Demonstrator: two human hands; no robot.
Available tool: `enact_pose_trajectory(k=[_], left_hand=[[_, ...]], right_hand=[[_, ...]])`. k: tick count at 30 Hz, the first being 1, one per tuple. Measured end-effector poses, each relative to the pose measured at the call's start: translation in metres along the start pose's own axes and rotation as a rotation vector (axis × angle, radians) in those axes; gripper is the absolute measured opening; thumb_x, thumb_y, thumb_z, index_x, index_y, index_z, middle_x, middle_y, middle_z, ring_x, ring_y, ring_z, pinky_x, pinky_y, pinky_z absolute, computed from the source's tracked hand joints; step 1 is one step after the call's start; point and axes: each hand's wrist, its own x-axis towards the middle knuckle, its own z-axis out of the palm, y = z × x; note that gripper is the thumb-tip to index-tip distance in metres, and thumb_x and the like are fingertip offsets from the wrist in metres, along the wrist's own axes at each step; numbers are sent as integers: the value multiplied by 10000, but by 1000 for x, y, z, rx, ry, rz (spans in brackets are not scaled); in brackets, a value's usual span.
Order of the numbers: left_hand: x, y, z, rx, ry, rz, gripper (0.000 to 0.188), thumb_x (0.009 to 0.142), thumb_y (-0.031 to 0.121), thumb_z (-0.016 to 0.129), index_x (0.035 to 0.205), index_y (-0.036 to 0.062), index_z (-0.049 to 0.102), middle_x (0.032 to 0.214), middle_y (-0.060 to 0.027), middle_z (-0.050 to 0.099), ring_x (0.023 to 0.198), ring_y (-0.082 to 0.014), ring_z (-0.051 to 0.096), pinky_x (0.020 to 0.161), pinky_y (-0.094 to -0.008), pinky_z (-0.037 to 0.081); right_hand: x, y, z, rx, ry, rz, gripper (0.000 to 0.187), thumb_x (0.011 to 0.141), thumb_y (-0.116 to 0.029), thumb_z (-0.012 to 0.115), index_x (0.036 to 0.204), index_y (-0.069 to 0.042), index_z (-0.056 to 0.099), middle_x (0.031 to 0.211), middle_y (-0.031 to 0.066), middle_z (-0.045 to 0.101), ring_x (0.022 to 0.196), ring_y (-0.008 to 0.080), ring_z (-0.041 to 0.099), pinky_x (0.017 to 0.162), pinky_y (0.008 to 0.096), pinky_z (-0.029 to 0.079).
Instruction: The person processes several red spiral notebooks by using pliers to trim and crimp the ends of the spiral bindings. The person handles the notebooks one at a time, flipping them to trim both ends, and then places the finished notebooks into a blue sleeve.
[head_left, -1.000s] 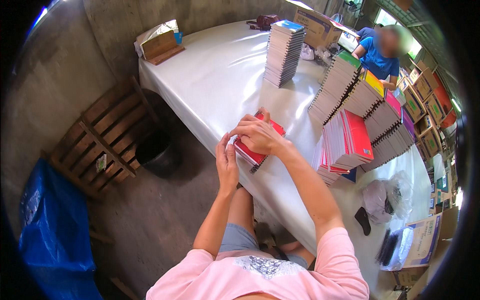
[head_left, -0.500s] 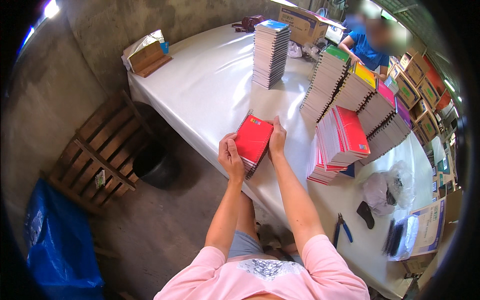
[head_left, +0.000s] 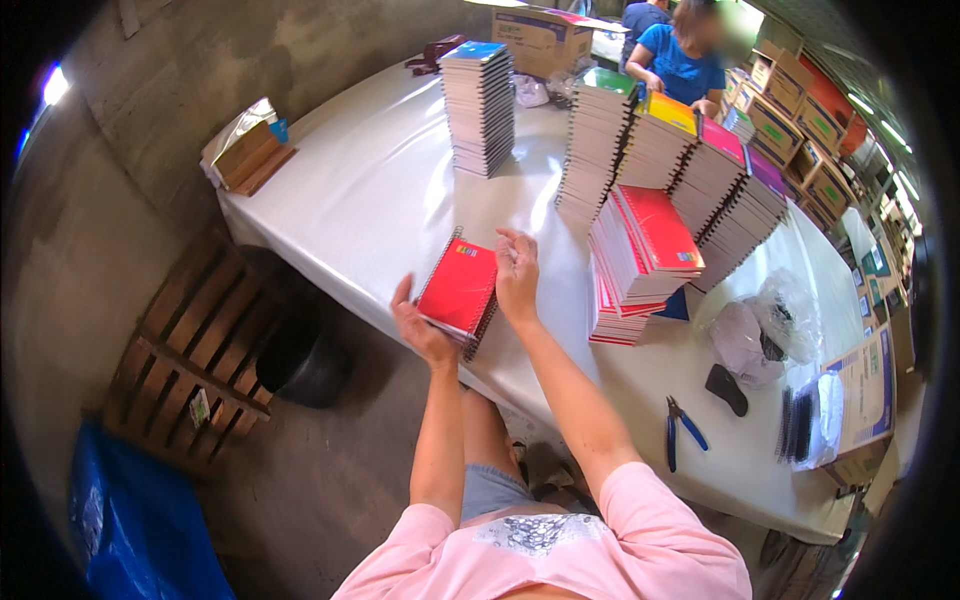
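Red-covered spiral-bound notebooks (head_left: 459, 291), a small stack of them, lie at the near edge of the white-covered surface (head_left: 370, 190), held between both hands. Far to the left, a wooden slatted pallet (head_left: 190, 350) leans by the concrete wall, with a blue tarpaulin (head_left: 130, 520) below it and a dark round bucket (head_left: 300, 362) just under the surface's edge. On the surface's left corner sits a brown cardboard packet with a silvery wrapper (head_left: 243, 148). The left hand (head_left: 420, 328) grips the stack's near left corner, fingers curled under it and thumb at the wire spine. The right hand (head_left: 517, 272) presses flat against the stack's right side, fingers loosely spread and pointing away. Behind stands a tall stack of blue-topped notebooks (head_left: 479, 106). Right of the hands, a shorter pile of red notebooks (head_left: 640, 262) leans in front of a row of taller stacks topped green, yellow, pink and purple (head_left: 665, 150). Further right lie crumpled clear plastic wrapping (head_left: 765, 325), a blue-handled pair of pliers (head_left: 678, 428) and an open cardboard box (head_left: 865, 400). At the far end a person in a blue shirt (head_left: 675, 60) stands among stacked cartons.
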Motion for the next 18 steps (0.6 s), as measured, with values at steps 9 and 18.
enact_pose_trajectory(k=[9,18], left_hand=[[3,106,3,8,375,298,331,935,252,467,1164,14,439,1236,-99,442,1195,-225,411,950,-345,352],[-65,170,82,38,-527,415,418,868,67,520,1259,-1,388,1281,-135,426,1190,-233,448,962,-351,381]], right_hand=[[63,-110,-233,-870,409,-267,414,775,-268,696,1120,-49,625,1091,124,569,1053,269,508,859,388,402],[68,-99,-236,-784,283,-287,219,770,-221,712,855,-28,651,809,150,660,768,326,627,675,366,468]])
